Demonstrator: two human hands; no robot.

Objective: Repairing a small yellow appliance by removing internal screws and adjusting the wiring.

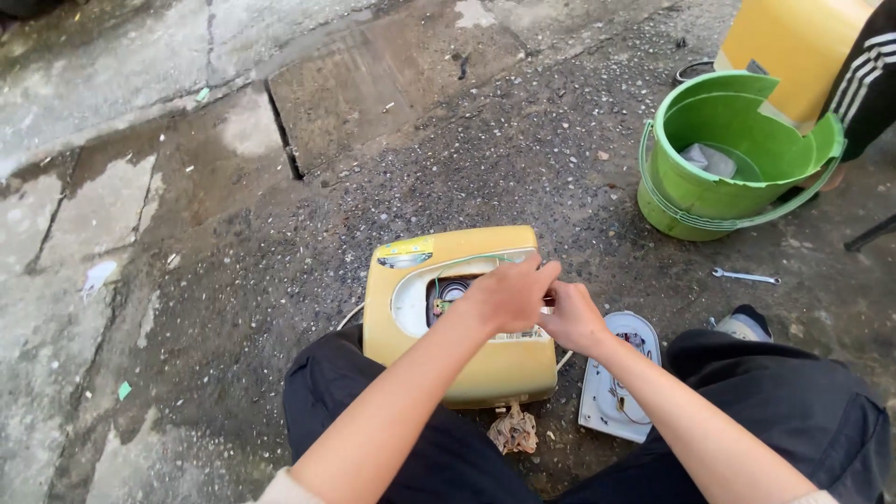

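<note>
A yellow box-shaped appliance casing (439,257) stands on the ground between my knees, with a round opening that shows wires and a dark part inside. My left hand (509,294) reaches over the opening with fingers pinched together on something small near the wires. My right hand (571,317) meets it at the casing's right edge, fingers curled on the same spot. What the fingers grip is hidden. A thin green wire (467,259) loops across the opening.
A white cover panel (611,392) lies by my right knee. A silver wrench (747,276) lies on the asphalt, below a broken green bucket (728,168). Another person's striped sleeve (863,79) and a yellow casing (793,42) are at top right. A crumpled rag (513,431) lies by the casing.
</note>
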